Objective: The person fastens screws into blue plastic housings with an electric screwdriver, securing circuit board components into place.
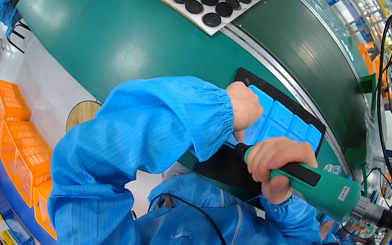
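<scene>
My right hand (280, 165) is wrapped around a green electric screwdriver (329, 193), whose black nose points left. At that nose, a finger of my left hand (245, 108) reaches down. The left fingers look curled; most are hidden behind the back of the hand, so what they hold, if anything, does not show. Beneath both hands lies a flat blue panel (278, 118) with rectangular sections, set against a black plate (312, 120). Where the screwdriver's tip meets the work is hidden by the hands.
A green work table (132, 38) runs alongside a dark green belt (307, 43) behind a metal rail. A white board (211, 27) carries several round black parts and a clear plastic bag. Orange crates (27, 149) stand at left. Black cables (380, 88) hang at right.
</scene>
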The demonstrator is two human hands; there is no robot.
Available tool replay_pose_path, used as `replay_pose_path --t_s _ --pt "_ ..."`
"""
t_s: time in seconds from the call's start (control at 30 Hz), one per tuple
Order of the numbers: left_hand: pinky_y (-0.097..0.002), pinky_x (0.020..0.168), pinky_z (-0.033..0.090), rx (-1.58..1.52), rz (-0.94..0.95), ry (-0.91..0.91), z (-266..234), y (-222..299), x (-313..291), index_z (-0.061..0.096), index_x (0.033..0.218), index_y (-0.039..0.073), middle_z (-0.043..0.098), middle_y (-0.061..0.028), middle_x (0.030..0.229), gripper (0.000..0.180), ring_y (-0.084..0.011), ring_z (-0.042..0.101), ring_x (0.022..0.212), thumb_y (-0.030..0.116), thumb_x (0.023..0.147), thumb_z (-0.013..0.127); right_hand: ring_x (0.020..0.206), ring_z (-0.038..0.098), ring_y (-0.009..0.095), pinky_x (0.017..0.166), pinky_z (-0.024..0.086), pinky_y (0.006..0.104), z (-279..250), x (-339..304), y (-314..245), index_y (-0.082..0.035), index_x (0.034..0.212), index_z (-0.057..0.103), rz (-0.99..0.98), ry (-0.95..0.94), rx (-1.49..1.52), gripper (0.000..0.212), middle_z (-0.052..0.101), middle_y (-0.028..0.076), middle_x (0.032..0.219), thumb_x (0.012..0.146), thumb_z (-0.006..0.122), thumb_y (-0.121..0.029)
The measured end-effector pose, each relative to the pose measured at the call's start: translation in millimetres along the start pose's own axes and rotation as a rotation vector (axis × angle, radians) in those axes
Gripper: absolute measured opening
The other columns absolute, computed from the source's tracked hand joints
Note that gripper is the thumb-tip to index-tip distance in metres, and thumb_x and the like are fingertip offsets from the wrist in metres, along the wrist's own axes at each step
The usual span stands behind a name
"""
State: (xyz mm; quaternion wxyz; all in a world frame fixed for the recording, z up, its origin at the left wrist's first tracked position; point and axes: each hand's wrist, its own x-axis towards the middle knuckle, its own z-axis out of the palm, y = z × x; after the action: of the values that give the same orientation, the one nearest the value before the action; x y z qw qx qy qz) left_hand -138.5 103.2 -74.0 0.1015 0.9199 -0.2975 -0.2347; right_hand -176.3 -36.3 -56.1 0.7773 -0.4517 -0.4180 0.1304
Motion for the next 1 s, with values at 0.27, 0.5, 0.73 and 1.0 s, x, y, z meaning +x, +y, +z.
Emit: replay_pose_path --t_s 0.27,0.5,0.73,1.0 --pt "-0.0343 0.056 0.047 0.030 0.012 0.016 4 -3 1 0.064 0.067 0.003 0.063 -0.0114 0.067 0.037 -0.0258 0.062 0.070 0.038 0.061 0.073 0.047 0.052 0.016 0.044 0.043 0.0254 -5 1 6 0.004 0.080 0.051 0.002 -0.076 -0.031 0.023 0.052 0.009 0.058 0.070 0.070 -0.004" --pt "-0.0337 0.061 0.047 0.026 -0.090 0.040 10 2 8 0.066 0.074 0.004 0.064 -0.0106 0.074 0.039 -0.0244 0.062 0.076 0.040 0.060 0.073 0.042 0.050 0.016 0.039 0.040 0.0253 7 -2 14 0.003 0.077 0.050 -0.108 -0.039 -0.064 0.021 0.052 0.009 0.056 0.068 0.069 0.000" --pt "-0.0320 0.065 0.048 0.080 -0.107 -0.067 8 11 18 0.067 0.084 0.008 0.065 -0.0081 0.082 0.021 -0.0211 0.062 0.081 0.021 0.068 0.067 0.040 0.048 0.015 0.037 0.037 0.0237 2 0 18 0.003 0.079 0.048 -0.086 -0.137 -0.083 0.023 0.051 0.008 0.053 0.067 0.067 0.004" --pt "-0.0311 0.067 0.048 0.059 -0.157 -0.011 8 10 15 0.067 0.087 0.009 0.065 -0.0087 0.088 0.023 -0.0216 0.062 0.086 0.015 0.065 0.065 0.052 0.050 0.015 0.051 0.042 0.0271 0 -2 5 -0.001 0.083 0.046 0.157 -0.187 -0.121 0.020 0.052 0.008 0.058 0.076 0.064 -0.008"
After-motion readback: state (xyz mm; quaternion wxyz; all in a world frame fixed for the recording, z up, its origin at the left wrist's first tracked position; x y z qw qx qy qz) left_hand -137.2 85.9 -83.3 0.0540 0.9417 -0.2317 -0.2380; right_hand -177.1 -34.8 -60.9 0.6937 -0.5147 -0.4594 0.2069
